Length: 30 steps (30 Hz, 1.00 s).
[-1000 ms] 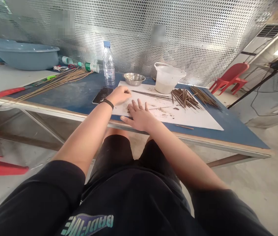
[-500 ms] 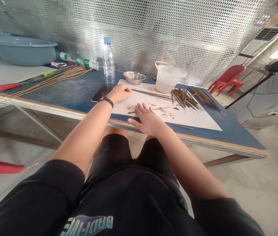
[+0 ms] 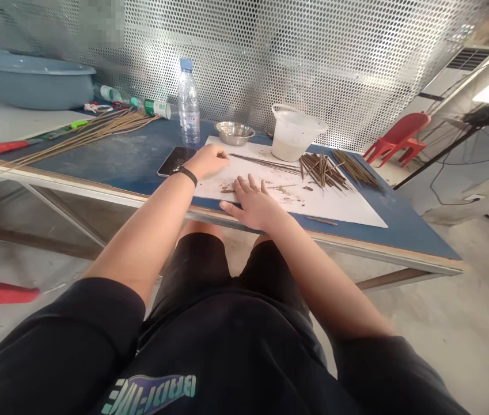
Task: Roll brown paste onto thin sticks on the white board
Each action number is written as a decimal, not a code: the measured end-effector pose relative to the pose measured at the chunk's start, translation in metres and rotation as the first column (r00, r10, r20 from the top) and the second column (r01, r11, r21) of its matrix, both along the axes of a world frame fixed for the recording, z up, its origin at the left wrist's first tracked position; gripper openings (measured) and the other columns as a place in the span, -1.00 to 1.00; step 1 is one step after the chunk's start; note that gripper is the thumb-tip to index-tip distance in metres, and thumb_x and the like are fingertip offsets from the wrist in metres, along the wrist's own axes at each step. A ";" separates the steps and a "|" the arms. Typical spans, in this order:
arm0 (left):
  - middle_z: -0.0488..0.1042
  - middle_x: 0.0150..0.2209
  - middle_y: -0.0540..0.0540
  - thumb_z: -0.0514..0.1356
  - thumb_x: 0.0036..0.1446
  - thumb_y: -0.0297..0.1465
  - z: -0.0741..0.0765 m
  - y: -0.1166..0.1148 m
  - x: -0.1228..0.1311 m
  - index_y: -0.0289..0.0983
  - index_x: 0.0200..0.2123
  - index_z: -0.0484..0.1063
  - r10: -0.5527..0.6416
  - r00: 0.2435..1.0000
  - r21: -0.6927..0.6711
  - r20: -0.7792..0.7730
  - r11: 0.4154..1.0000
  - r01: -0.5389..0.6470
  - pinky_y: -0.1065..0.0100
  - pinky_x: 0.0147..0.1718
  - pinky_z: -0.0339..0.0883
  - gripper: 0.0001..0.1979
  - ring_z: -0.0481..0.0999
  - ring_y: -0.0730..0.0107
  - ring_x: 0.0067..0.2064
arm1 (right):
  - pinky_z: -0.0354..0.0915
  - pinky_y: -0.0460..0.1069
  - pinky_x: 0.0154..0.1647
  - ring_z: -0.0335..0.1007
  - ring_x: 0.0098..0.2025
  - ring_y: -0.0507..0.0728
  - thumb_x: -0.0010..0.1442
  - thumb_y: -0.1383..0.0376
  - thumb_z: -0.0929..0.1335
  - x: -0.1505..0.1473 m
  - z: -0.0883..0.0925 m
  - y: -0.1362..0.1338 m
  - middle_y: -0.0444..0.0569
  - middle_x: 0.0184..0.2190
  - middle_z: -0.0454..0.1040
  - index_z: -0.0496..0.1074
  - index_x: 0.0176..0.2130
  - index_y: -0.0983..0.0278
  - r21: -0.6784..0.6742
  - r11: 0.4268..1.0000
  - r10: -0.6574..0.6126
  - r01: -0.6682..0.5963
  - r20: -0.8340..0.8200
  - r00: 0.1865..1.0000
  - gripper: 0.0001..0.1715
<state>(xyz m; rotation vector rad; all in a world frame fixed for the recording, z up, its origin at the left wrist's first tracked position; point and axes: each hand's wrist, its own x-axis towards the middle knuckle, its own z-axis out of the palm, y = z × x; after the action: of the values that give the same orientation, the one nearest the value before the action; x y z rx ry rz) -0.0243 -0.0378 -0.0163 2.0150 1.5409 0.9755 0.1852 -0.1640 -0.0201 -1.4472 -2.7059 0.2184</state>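
Note:
My right hand (image 3: 253,203) lies palm down with fingers spread at the near edge of a white board (image 3: 348,211). Under its fingers runs a thin brown stick (image 3: 285,186), with crumbs of brown material scattered around it. My left hand (image 3: 212,162), with a dark band at the wrist, rests on the board's left side, its fingers curled together. Whether anything is pinched in them is hidden. Just right of its fingertips lie several thin dark sticks (image 3: 265,163). A pile of brown sticks (image 3: 324,170) is farther right on the board.
Behind the board stand a metal bowl (image 3: 234,134), a white bucket (image 3: 295,135) and a water bottle (image 3: 189,106). A phone (image 3: 177,161) lies beside my left wrist. Long tan sticks (image 3: 97,131) and a blue basin (image 3: 49,85) are at left; another stick bundle (image 3: 356,168) is at right.
The camera view has shifted slightly, so the scene sits a little higher and farther left. Both hands keep nearly the same pose and place on the board.

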 end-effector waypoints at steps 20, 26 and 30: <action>0.60 -0.29 -0.12 0.38 0.09 -0.39 0.005 -0.006 0.001 -0.18 -0.41 0.55 0.005 1.000 0.011 -0.019 1.000 -0.005 0.11 -0.04 0.38 -0.92 0.55 0.10 -0.17 | -0.15 0.36 0.69 -0.20 0.71 0.53 0.47 -0.44 -0.06 0.003 -0.004 -0.001 0.52 0.64 -0.05 0.00 0.61 0.72 0.032 0.992 0.124 -0.121 -0.100 0.987 0.41; 0.59 -0.29 -0.14 0.41 0.06 -0.40 0.002 -0.001 0.000 -0.18 -0.41 0.55 0.012 1.000 0.002 0.007 1.000 -0.012 0.11 -0.01 0.37 -0.91 0.54 0.08 -0.14 | -0.18 0.41 0.69 -0.24 0.72 0.48 0.45 -0.45 -0.11 0.020 -0.013 -0.025 0.47 0.65 -0.09 0.02 0.62 0.65 0.080 0.984 0.168 -0.157 -0.143 0.975 0.42; 0.61 -0.26 -0.17 0.40 0.08 -0.37 0.001 0.000 -0.001 -0.18 -0.41 0.55 0.014 1.000 0.015 -0.020 1.000 -0.014 0.08 -0.01 0.40 -0.91 0.57 0.05 -0.14 | -0.19 0.39 0.70 -0.20 0.71 0.51 0.44 -0.45 -0.13 0.020 -0.015 -0.032 0.49 0.64 -0.06 0.03 0.60 0.70 0.087 0.984 0.166 -0.156 -0.123 0.979 0.45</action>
<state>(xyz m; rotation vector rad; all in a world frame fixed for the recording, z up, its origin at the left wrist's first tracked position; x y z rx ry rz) -0.0252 -0.0374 -0.0157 2.0327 1.5646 0.9782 0.2047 -0.1960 -0.0354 -1.1528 -2.6939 0.2057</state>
